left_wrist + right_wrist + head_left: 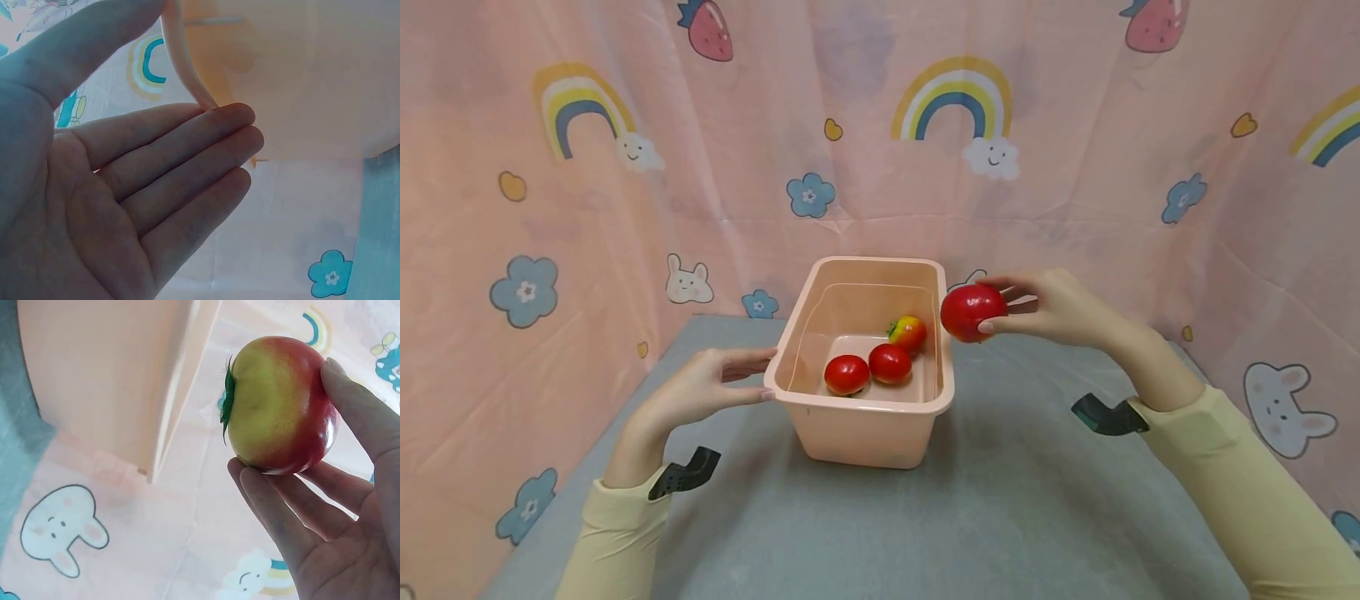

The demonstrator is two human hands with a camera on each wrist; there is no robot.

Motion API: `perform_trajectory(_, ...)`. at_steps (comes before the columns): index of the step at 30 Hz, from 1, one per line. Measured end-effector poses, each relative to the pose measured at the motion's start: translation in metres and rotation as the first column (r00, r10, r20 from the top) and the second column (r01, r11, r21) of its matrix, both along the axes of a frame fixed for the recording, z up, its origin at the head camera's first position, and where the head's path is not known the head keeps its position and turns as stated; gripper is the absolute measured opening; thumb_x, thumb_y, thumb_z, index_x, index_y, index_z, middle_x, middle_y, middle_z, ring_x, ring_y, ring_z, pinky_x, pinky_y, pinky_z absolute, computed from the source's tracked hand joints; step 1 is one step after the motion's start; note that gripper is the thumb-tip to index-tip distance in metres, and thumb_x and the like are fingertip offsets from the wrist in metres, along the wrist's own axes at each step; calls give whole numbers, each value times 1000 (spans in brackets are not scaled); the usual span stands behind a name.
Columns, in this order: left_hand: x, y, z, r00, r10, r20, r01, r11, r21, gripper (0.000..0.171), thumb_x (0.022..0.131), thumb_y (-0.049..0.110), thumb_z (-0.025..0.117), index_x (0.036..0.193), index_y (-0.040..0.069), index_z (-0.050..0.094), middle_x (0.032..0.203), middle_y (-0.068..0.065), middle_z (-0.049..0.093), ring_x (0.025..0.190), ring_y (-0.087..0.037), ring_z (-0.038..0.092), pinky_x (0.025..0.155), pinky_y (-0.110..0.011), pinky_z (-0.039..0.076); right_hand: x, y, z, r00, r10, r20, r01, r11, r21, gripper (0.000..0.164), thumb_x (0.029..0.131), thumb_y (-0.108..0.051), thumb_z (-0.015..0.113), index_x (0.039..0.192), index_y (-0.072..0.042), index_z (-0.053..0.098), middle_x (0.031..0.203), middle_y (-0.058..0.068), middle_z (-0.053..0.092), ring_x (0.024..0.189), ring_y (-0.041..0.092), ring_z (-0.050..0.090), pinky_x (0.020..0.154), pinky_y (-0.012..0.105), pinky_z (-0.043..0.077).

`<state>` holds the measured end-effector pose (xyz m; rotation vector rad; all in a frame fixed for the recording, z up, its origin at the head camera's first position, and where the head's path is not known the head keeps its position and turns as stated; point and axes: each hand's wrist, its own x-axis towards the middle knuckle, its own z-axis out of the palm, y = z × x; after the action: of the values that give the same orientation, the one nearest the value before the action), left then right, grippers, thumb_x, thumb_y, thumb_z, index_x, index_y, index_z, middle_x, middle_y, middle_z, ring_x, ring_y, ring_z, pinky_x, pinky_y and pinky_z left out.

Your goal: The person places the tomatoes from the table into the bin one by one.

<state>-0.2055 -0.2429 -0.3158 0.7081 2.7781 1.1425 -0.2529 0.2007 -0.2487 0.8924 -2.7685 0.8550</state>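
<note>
My right hand holds a red tomato between thumb and fingertips, just beyond the right rim of a peach plastic tub. In the right wrist view this tomato shows a yellow side and a green leafy calyx facing the tub. My left hand touches the tub's left rim near its front corner. Seen from the left wrist, its fingers are straight, with the thumb apart. Inside the tub lie two red tomatoes and a yellow-red tomato with a green calyx.
The tub stands on a grey-covered table. Behind and beside it hangs a pink curtain printed with rainbows, flowers and rabbits. A black strap piece sits at the right wrist and another strap piece at the left.
</note>
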Motion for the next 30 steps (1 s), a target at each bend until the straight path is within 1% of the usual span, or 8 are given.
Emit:
perform_trajectory(4,0,0,0,1000,-2,7,2,1000,2,66,81,40,74,136,11,53,134,-6,57,120,-25,57,99,-46,48,-3,-7,4,1000,2,-1,-2,1000,4,57,75,-24,81,126,-8,60,118,13,65,103,30,64,78,43,58)
perform_trajectory(10,1,0,2,1000,-2,19,2,1000,7,67,80,40,74,137,11,52,134,-5,57,121,-25,57,99,-49,46,-9,-19,10,999,36,-6,-36,999,4,59,74,-28,82,125,-10,61,117,9,66,102,26,65,79,40,58)
perform_trajectory(13,2,0,2,1000,4,22,-4,1000,6,67,80,41,74,136,12,53,134,-4,57,121,-24,57,99,-48,47,-12,-26,13,999,46,-3,-46,999,15,58,74,-27,82,126,-10,60,118,10,66,102,27,65,78,40,58)
perform_trajectory(18,2,0,1,1000,5,8,-5,1000,-2,66,81,41,74,136,11,53,134,-6,57,120,-26,57,98,-49,47,-17,-36,18,999,54,4,-54,998,38,59,75,-25,82,127,-9,59,118,11,66,102,27,66,78,40,58)
perform_trajectory(23,1,1,1,1000,1,-4,-1,1000,-6,65,82,40,73,136,10,53,134,-7,57,120,-27,58,98,-48,48,-20,-44,22,997,70,29,-72,996,51,59,77,-30,79,128,-8,59,118,13,66,104,29,65,79,41,58)
perform_trajectory(26,1,1,1,1000,-2,-2,2,1000,-2,65,82,40,73,136,10,53,134,-7,57,120,-26,58,97,-47,49,-23,-51,22,996,75,40,-77,996,53,59,78,-32,79,128,-9,59,117,13,66,104,28,65,80,41,58)
perform_trajectory(30,1,1,1,1000,4,10,-4,1000,1,66,81,41,74,136,11,53,134,-6,57,120,-25,58,97,-46,49,-28,-60,18,995,94,44,-95,995,37,58,78,-32,79,128,-10,59,119,12,66,104,27,66,81,40,58)
